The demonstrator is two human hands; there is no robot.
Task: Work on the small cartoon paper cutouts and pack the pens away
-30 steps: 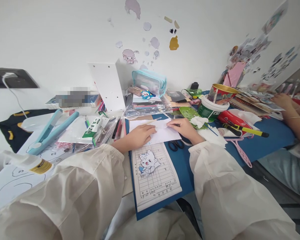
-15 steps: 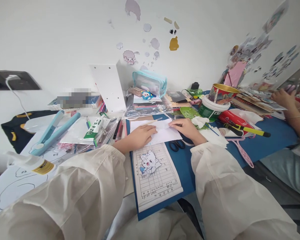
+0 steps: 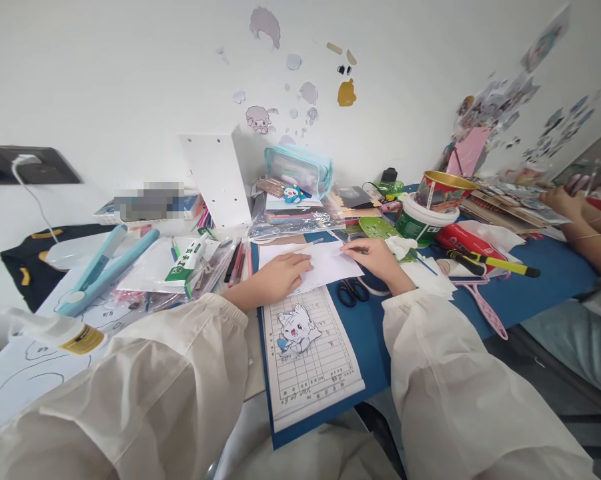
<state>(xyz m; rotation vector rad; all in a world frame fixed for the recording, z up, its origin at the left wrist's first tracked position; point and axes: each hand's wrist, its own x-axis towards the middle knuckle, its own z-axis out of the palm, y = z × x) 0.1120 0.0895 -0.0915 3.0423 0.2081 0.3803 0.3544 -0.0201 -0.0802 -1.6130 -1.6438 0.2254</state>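
paper sheet (image 3: 325, 265) lies mid-table, on the far side of the scissors (image 3: 349, 291): light, floppy, easily creased, best held by an edge. left hand (image 3: 280, 277) presses it, fingers loose; right hand (image 3: 375, 260) curls at its far edge, grasp unclear.

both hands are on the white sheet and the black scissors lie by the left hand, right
Not quite. The black scissors lie by the right hand, on the blue mat, not by the left hand. Both hands are on the white sheet, as the head view shows.
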